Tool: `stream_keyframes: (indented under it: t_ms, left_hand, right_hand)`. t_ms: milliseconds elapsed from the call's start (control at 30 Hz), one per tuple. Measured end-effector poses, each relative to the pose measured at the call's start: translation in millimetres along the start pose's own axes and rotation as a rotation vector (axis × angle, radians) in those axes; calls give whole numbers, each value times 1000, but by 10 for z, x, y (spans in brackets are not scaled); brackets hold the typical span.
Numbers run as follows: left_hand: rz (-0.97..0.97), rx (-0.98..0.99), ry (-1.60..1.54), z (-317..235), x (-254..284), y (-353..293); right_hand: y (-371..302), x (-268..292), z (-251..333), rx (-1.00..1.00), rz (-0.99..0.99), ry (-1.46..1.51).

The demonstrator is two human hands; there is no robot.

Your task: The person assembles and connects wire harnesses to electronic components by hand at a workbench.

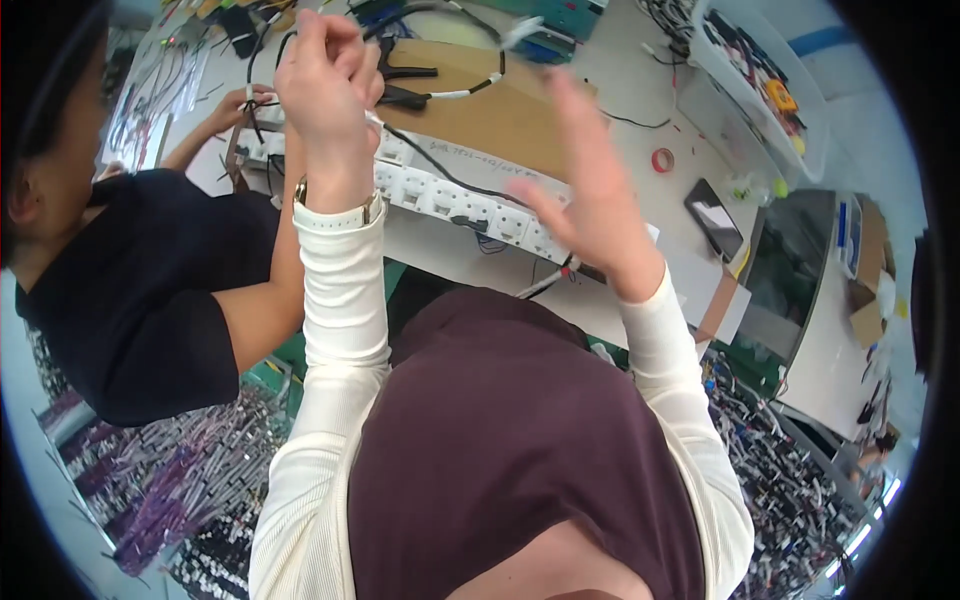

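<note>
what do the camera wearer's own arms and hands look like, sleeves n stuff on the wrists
Both arms wear long cream-white sleeves, finely ribbed and wrinkled along the forearms. The left hand and right hand are ungloved. A pale strap with gold-toned metal circles the left wrist; none shows on the right.

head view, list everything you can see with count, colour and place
table: 1, pale, top
strip: 1, white, table's near edge
cardboard: 1, brown, behind strip
cables: several, black with white bands, around cardboard
tool: 1, black, cardboard's left
tape roll: 1, red, table's right
phone: 1, black, right of strip
bin: 1, clear, upper right, filled
bench: 1, pale, far right
cartons: count unclear, brown, far right
bundles: many, mixed grey, black, purple, lower left and right
co-worker: 1, dark top, left
watch: 1, white strap, left wrist
left hand: 1, white sleeve, upper left of centre
right hand: 1, white sleeve, upper right of centre
</note>
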State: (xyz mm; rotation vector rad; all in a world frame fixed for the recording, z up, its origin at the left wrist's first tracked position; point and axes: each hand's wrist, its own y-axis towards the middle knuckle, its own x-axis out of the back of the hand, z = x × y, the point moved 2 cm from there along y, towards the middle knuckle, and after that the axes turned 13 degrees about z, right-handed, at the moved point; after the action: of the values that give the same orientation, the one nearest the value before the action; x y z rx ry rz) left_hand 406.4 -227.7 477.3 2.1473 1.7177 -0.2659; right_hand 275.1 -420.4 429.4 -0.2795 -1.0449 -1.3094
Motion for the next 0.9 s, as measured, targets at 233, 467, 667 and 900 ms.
stream_keyframes:
  t_ms: [233,467,667,900]
  left_hand:
    - [60,-65,-297,53,732,427]
    - [-268,-186,-220,151,723,652]
    - [-329,-181,-239,249,896,539]
    - [-151,-203,267,544,899,-175]
  right_hand:
    - [229,-373,-6,132,119,-412]
    - [344,-512,146,-46,867,317]
    - [486,-1022,163,-205,787,465]
    - [600,-1234,-21,-348,516,495]
